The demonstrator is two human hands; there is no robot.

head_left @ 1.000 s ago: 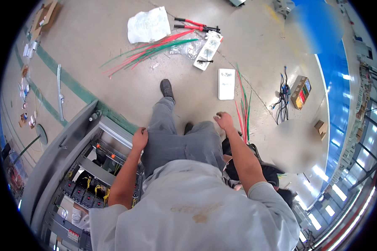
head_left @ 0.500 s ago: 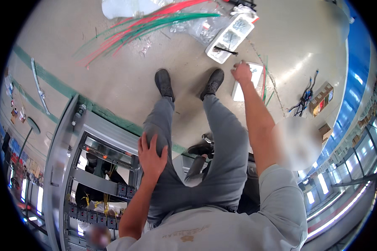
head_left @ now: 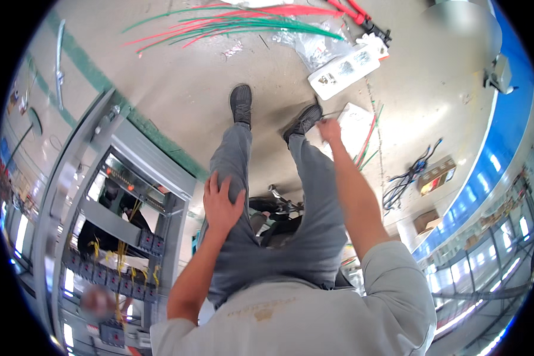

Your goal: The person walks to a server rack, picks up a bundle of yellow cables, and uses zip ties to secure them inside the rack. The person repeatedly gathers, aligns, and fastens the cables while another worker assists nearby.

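My left hand (head_left: 223, 204) lies on my left thigh with its fingers spread, holding nothing. Low over the floor, my right hand (head_left: 329, 129) has its fingers curled together beside my right shoe (head_left: 304, 120). What those fingers hold, if anything, is too small and hidden to make out. Just right of this hand lies a flat white sheet or panel (head_left: 351, 132). Beyond it stands a white tray (head_left: 323, 89) with several compartments of small metal-looking parts.
Red wires (head_left: 279, 10) and green wires (head_left: 261, 25) spread across the floor ahead, beside clear plastic bags (head_left: 317, 47). A red-handled tool (head_left: 362, 18) lies past the tray. A metal cabinet frame (head_left: 160, 154) stands left. Dark cables (head_left: 412, 172) and a cardboard box (head_left: 436, 176) lie right.
My right hand has drawn back from the white panel toward my right shoe. Dark strips earlier across the tray no longer show there. My left hand stays on the thigh; the view has shifted.
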